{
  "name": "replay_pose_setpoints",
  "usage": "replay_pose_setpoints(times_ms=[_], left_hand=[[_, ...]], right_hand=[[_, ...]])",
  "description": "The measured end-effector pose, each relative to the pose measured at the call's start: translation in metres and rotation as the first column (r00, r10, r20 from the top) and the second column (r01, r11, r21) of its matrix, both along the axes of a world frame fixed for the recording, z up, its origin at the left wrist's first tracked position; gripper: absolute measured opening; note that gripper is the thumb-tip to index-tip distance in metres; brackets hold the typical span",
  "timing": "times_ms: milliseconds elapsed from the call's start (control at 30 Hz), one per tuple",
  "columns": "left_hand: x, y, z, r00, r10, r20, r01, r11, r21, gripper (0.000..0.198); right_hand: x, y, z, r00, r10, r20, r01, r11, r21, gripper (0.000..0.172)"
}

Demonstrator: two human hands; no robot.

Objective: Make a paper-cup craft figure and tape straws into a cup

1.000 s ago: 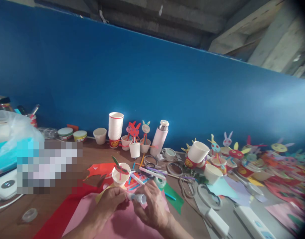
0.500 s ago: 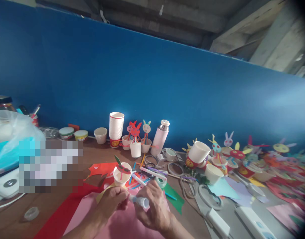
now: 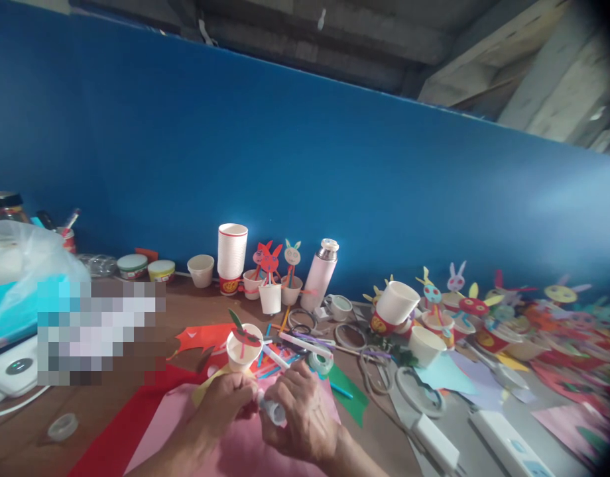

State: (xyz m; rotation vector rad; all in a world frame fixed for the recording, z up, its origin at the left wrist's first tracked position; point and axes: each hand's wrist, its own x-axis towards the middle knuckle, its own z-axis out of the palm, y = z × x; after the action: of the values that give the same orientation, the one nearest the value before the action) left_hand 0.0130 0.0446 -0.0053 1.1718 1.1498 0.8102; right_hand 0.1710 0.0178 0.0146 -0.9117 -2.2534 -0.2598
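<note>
My right hand [image 3: 302,414] is closed around a small translucent plastic bottle [image 3: 274,412], its round end facing me and its other end pointing at my left hand. My left hand [image 3: 228,401] is pinched shut right beside it; whatever lies between its fingertips is hidden. Just beyond my left hand stands a white paper cup [image 3: 241,358] with a red leaf-shaped cutout [image 3: 246,339] and a green strip rising from it. Beneath both hands lies pink paper [image 3: 240,450]. A roll of clear tape [image 3: 321,362] sits beyond my right hand.
Red paper [image 3: 121,417] and a small clear lid [image 3: 63,427] lie to the left. At the back stand stacked cups [image 3: 232,252] and a pink thermos [image 3: 319,278]. Several paper-rabbit cups crowd the right, near a white power strip [image 3: 508,440].
The bottle in my right hand has shifted a little left and its round end has tipped lower. My right hand has rolled slightly with it; my left hand stays nearly still.
</note>
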Motion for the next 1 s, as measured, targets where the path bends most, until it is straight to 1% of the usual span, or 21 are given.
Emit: replay_pose_setpoints(times_ms=[133, 233, 333, 433, 500, 567, 600, 667, 700, 733, 800, 900, 1000], left_hand=[[0.000, 0.000, 0.001, 0.999, -0.006, 0.040, 0.005, 1.000, 0.028, 0.026], [0.000, -0.002, 0.006, 0.997, -0.002, 0.076, 0.002, 1.000, -0.006, 0.025], [0.000, -0.005, 0.013, 0.996, 0.017, 0.093, -0.013, 0.999, -0.047, 0.019], [-0.001, -0.006, 0.016, 0.994, 0.025, 0.105, -0.018, 0.998, -0.067, 0.015], [-0.002, -0.005, 0.013, 0.994, 0.024, 0.109, -0.017, 0.998, -0.063, 0.018], [-0.002, -0.002, 0.007, 0.994, 0.027, 0.102, -0.021, 0.998, -0.058, 0.022], [-0.002, -0.001, 0.004, 0.995, 0.027, 0.098, -0.022, 0.998, -0.057, 0.024], [-0.002, 0.001, -0.001, 0.995, 0.024, 0.094, -0.019, 0.998, -0.056, 0.029], [-0.002, 0.002, -0.003, 0.995, 0.021, 0.094, -0.016, 0.998, -0.054, 0.031], [-0.002, 0.002, -0.003, 0.996, 0.016, 0.093, -0.011, 0.999, -0.050, 0.033], [-0.002, 0.002, -0.002, 0.996, -0.001, 0.090, 0.004, 0.999, -0.037, 0.035], [-0.003, 0.000, 0.003, 0.995, -0.035, 0.091, 0.037, 0.999, -0.011, 0.037], [-0.004, -0.001, 0.004, 0.994, -0.057, 0.095, 0.056, 0.998, 0.020, 0.035]], right_hand=[[0.001, 0.001, 0.000, 1.000, -0.024, 0.001, 0.024, 1.000, -0.012, 0.013], [0.004, 0.002, -0.003, 1.000, -0.031, -0.005, 0.031, 0.999, -0.024, 0.011], [0.009, 0.002, -0.003, 0.999, -0.025, -0.046, 0.023, 0.999, -0.047, 0.009], [0.014, 0.001, 0.000, 0.988, -0.009, -0.152, -0.007, 0.994, -0.106, 0.008], [0.014, 0.001, 0.003, 0.962, -0.038, -0.271, -0.012, 0.983, -0.181, 0.005], [0.012, 0.000, 0.006, 0.915, -0.121, -0.386, -0.012, 0.945, -0.327, 0.005], [0.010, 0.000, 0.007, 0.887, -0.175, -0.428, -0.023, 0.907, -0.420, 0.007], [0.006, 0.002, 0.007, 0.831, -0.277, -0.483, -0.075, 0.804, -0.590, 0.011], [0.004, 0.002, 0.006, 0.804, -0.314, -0.505, -0.110, 0.756, -0.645, 0.012], [0.002, 0.004, 0.005, 0.777, -0.341, -0.529, -0.145, 0.721, -0.678, 0.013], [0.000, 0.006, 0.002, 0.730, -0.368, -0.576, -0.205, 0.686, -0.698, 0.014], [-0.002, 0.009, -0.004, 0.690, -0.366, -0.625, -0.273, 0.668, -0.693, 0.015], [-0.002, 0.012, -0.008, 0.676, -0.378, -0.633, -0.291, 0.652, -0.700, 0.016]])
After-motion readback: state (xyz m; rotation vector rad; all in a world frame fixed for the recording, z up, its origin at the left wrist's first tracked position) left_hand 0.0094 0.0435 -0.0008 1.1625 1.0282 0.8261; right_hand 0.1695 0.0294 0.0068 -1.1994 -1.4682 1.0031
